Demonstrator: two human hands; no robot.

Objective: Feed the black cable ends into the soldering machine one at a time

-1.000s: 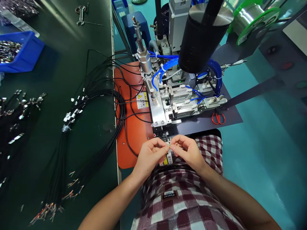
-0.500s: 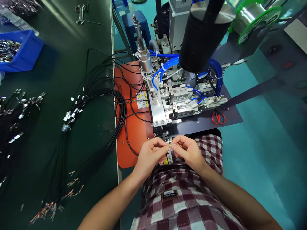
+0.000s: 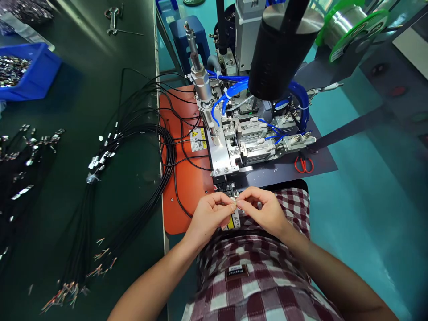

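Observation:
Just in front of the machine's near end, my left hand (image 3: 210, 216) and my right hand (image 3: 262, 210) meet with thumbs and forefingers pinched. Between the touching fingertips are what look like thin wire ends, mostly covered by the fingers. A black cable (image 3: 182, 203) curves over the orange base and disappears behind my left hand; its end is hidden there. Below the fingers shows a white and yellow label (image 3: 236, 220). The bench machine (image 3: 222, 158), with metal slides and blue air tubes, stands directly beyond both hands.
Black cables (image 3: 169, 156) with stripped coloured ends lie coiled across the dark table (image 3: 133, 249) and orange base (image 3: 190, 178). Red-handled scissors (image 3: 304, 165) lie right of the machine. A blue bin (image 3: 30, 82) of metal parts, wrenches (image 3: 113, 21) and a solder wire spool (image 3: 347, 29) stand farther off.
My right hand has shifted slightly, its fingertips closing nearer to the left ones, and the greenish bit between them is less visible. My left hand has barely moved.

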